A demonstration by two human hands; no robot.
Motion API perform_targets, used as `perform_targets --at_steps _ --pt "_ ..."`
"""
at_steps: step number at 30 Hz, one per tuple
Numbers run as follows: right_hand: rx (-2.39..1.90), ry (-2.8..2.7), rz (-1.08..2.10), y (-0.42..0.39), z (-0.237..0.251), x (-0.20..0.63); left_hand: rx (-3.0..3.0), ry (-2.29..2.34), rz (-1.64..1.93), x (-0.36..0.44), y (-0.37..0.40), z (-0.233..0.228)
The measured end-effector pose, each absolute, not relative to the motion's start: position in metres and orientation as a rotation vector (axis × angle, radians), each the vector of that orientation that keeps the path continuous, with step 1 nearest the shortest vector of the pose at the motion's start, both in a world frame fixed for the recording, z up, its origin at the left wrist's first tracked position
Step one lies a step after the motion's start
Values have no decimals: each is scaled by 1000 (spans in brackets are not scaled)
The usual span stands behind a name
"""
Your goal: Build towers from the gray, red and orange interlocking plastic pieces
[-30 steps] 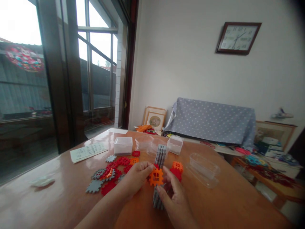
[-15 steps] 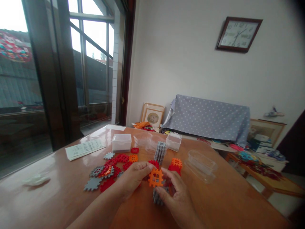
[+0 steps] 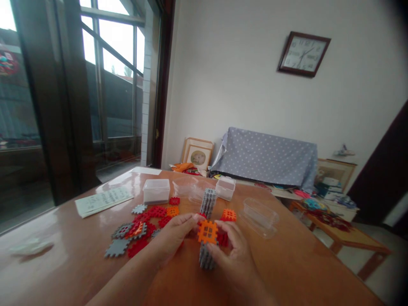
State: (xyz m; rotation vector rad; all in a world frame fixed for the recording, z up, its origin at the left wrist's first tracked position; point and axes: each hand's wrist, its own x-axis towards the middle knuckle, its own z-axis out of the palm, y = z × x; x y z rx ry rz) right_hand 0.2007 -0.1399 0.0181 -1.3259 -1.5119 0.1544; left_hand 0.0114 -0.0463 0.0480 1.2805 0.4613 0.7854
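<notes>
My left hand (image 3: 174,238) and my right hand (image 3: 232,259) both pinch an orange square waffle tile (image 3: 207,231), held upright over a long grey stack of joined tiles (image 3: 206,203) that lies on the wooden table (image 3: 287,272). The right hand also rests against the near end of that grey stack. Red tiles (image 3: 223,239) sit just behind my right fingers, and another orange tile (image 3: 228,214) lies beyond them. Loose red, grey and orange tiles (image 3: 137,229) are scattered to the left of my left hand.
Small clear plastic boxes (image 3: 156,191) (image 3: 225,188) and open clear lids (image 3: 259,216) stand behind the tiles. A printed paper sheet (image 3: 102,199) lies at the left. A window is on the left, a covered sofa (image 3: 267,157) and a low side table (image 3: 338,221) beyond.
The view has shifted to the right and slightly down. Both hands keep their hold on the orange tile, which has moved a little closer to the grey stack.
</notes>
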Motion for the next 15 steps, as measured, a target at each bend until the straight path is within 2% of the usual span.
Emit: perform_targets --at_steps 8,15 --pt "-1470 -1118 247 -141 51 254 1342 716 951 6 -33 45" --pt "-1489 -1029 322 -101 21 316 1425 745 916 5 -26 40"
